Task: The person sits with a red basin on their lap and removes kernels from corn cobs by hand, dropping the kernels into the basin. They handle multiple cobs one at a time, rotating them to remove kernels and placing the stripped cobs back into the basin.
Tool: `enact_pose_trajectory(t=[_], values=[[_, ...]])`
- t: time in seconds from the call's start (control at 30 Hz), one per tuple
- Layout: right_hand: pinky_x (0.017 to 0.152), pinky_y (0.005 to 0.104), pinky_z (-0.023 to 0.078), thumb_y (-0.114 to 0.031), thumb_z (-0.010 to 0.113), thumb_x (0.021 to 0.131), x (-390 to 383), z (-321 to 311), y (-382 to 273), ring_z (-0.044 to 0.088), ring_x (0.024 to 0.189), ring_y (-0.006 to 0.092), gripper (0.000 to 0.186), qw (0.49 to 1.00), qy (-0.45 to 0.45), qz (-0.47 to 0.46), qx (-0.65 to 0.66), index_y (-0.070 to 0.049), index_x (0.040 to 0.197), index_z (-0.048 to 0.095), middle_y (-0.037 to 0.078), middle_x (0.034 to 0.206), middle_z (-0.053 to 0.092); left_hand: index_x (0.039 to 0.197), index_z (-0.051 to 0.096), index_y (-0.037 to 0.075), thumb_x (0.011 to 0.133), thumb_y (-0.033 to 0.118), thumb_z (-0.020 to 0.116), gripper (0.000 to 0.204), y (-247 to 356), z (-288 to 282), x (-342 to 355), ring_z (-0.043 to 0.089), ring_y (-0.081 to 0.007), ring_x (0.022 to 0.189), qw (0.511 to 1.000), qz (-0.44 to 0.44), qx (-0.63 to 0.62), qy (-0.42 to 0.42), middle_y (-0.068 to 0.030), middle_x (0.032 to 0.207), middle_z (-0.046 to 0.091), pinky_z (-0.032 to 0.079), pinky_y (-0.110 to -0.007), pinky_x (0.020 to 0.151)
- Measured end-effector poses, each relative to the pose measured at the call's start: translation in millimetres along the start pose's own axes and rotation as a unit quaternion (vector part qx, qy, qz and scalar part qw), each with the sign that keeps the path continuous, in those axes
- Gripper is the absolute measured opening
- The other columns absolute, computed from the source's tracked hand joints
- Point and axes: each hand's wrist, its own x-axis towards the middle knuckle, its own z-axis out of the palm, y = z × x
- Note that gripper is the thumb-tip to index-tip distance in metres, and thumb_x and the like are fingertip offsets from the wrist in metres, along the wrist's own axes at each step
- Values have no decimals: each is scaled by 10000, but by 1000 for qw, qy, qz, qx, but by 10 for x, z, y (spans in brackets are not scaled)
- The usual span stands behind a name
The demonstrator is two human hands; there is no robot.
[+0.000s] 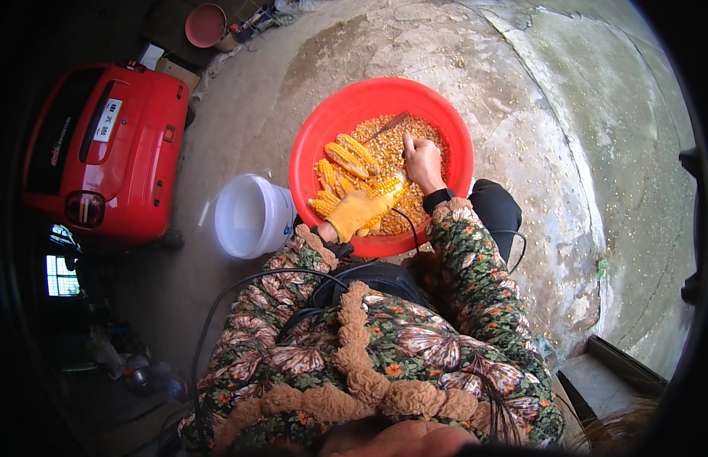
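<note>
Left hand [359,215]: in a yellow knit-looking glove, low inside the near rim, fingers wrapped round one bright yellow ear of corn [387,185].
Right hand [425,163]: bare, back upward, one digit poking forward, the rest curled under and hidden — I can't tell whether it grips anything.
Basin: one round red plastic basin [306,145], and there's the held ear inside it, over loose golden kernels [389,152].
Heap: at least four more yellow ears [350,156], left of centre; overlap spoils an exact count.
Bucket: one, white plastic bucket [281,217], left of the basin.
Tool: one slim dark tool [389,126] among the kernels — outline hard to make out.
</note>
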Motion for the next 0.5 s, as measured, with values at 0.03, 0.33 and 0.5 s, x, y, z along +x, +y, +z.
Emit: enact_pose_trajectory(t=[0.03,0.33,0.5], values=[[581,458,444,-421,524,916,20,-2,17,578,577,386,531,999,-10,-2,-42,8,615,611,209,599,592,864,614,51,867,419,617,368,-4,37,0,472,-104,396,1000,-4,25,12,-24,559,548,342,-259,361],[651,296,468,-464,529,930,20,-80,-67,588,734,127,497,928,-164,77,325,15,887,652,19,831,640,1127,627,104,924,353,557,329,-66,-330,52,561,-59,551,988,-8,-153,-35,5,771,613,329,-181,387],[650,450,466,-375,527,915,-103,-80,-208,602,705,383,402,984,-3,-179,-2,-26,743,630,180,716,624,1168,605,109,930,343,547,339,-123,-323,56,565,-61,570,972,-12,-226,-64,-15,809,630,337,-175,400]])
